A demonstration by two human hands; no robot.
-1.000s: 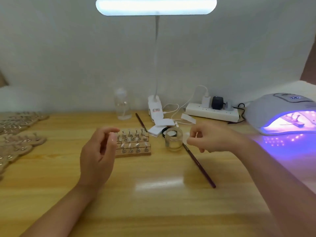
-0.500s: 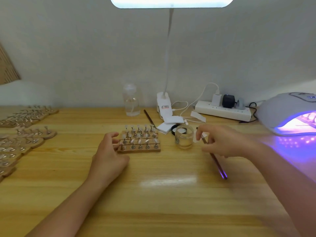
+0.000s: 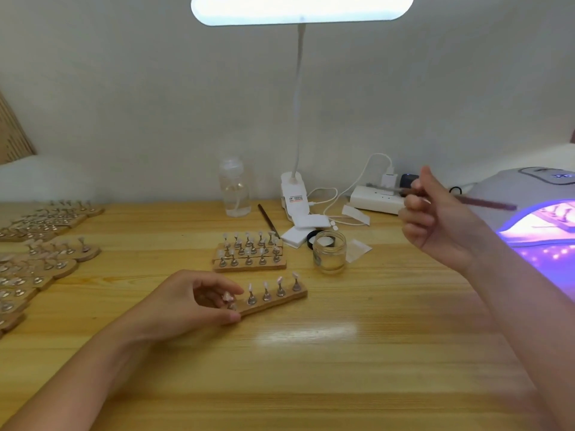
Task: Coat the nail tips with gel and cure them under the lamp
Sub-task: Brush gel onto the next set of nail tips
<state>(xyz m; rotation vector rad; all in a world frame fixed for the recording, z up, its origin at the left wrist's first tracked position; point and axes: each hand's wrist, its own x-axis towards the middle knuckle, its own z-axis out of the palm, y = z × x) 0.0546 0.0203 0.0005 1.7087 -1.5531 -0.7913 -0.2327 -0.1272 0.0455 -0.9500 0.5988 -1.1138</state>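
Two bare forearms are seen, with no sleeves, rings or watch worn. The left hand (image 3: 186, 303) and right hand (image 3: 435, 222) are ungloved; short, unpainted nails are shown.

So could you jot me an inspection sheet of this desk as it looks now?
Surface: wooden table, glossy, with lamp glare.
Job's things: single nail-tip strip; grouped strips; open glass jar; lit curing lamp with a strip inside.
Clutter: more strips far left, spare brush, clear bottle.
Hands: left hand grips the single strip's end; right hand holds a brush raised.
Cables: white leads into a power strip.
Surroundings: desk lamp, plain wall.
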